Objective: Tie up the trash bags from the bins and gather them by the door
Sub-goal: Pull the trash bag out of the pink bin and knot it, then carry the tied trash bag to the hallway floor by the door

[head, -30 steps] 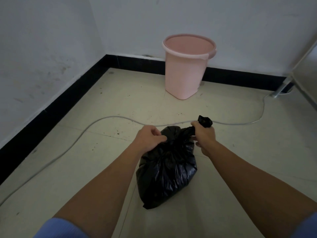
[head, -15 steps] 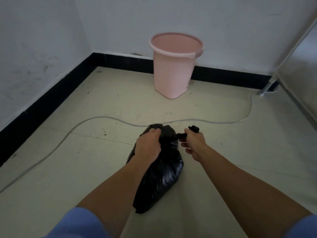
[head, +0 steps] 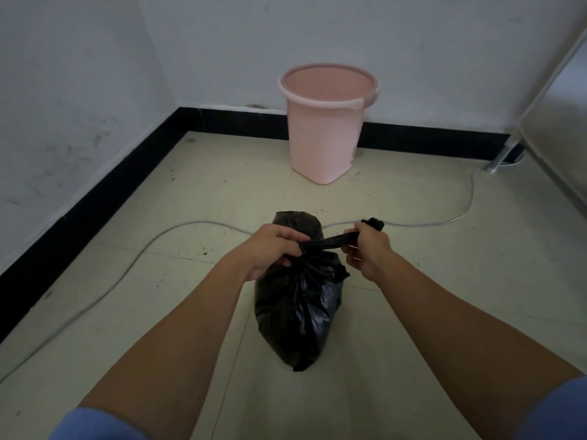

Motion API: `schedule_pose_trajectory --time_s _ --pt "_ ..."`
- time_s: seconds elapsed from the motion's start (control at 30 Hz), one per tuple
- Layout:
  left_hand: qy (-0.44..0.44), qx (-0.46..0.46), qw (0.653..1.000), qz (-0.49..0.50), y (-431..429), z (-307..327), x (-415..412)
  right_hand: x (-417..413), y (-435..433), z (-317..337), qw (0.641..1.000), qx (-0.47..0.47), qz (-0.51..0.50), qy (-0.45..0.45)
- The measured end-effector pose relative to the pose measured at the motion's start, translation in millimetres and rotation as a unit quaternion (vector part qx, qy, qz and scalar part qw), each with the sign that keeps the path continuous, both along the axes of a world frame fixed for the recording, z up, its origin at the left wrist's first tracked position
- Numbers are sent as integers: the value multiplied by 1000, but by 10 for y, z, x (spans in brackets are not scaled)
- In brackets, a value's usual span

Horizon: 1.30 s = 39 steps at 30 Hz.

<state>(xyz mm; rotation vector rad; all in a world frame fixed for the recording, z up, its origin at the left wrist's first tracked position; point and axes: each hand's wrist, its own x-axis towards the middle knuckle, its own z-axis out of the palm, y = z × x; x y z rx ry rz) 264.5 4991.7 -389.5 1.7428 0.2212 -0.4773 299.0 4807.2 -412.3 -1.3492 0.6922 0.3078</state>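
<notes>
A full black trash bag lies on the pale tiled floor in front of me, its neck gathered at the top. My left hand is closed around the gathered neck. My right hand grips the twisted end of the bag and holds it stretched out to the right, with a black tuft sticking out past the fist. A pink plastic bin stands beyond the bag against the back wall, with no liner visible inside it.
A grey cable snakes across the floor between the bag and the bin and runs to the right corner. White walls with a black skirting board close the left and back. A pale panel stands at the right.
My hands have drawn apart, so the twisted neck of the bag is now stretched longer between them. The view has shifted a little.
</notes>
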Motion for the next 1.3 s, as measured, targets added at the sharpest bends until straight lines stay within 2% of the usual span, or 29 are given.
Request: schedule_pose_trajectory --time_s 0.13,0.23,0.33,0.47,0.53,0.57,0.6,0.63,0.7,0.73,0.77,0.8,0.83,0.9,0.97,1.07,1.2,1.3 --pt "-33 99 994 14 -7 25 15 -9 28 92 986 161 -44 -14" --pt "-24 61 997 45 64 -10 -6 38 44 115 969 229 -92 -11" --pt "-1 25 996 89 255 -107 -96 72 13 107 979 175 -106 2" --pt "-1 74 990 118 366 -272 -177 35 21 -33 991 97 -94 22" --pt "6 74 991 111 339 -316 -200 39 -13 -51 999 -3 -38 24" --pt "12 68 992 106 335 -329 -207 53 -43 -43 996 -88 6 9" --pt "18 59 993 103 342 -336 -208 74 -84 -31 978 -201 59 -17" --pt "24 43 994 102 360 -342 -205 99 -124 -15 934 -335 108 -53" --pt "32 -2 993 115 402 -349 -187 108 -100 78 797 -567 149 -147" --pt "35 -19 990 133 423 -358 -171 90 -20 139 734 -629 163 -199" --pt "35 -22 986 160 443 -365 -156 71 88 185 688 -655 195 -245" --pt "34 -16 980 193 475 -382 -142 45 211 199 664 -651 248 -273" --pt "33 -5 973 228 516 -401 -134 -2 338 196 658 -628 307 -281" --pt "31 15 957 287 620 -458 -144 -116 542 98 656 -586 414 -234" --pt "31 44 944 325 734 -538 -189 -223 644 -25 630 -588 472 -184" --pt "33 85 927 364 887 -700 -232 -271 692 -173 600 -611 491 -160" --pt "38 115 917 381 947 -865 -244 -270 722 -306 620 -581 503 -159" --pt "61 154 922 349 935 -911 -411 -387 662 -370 623 -582 504 -142"
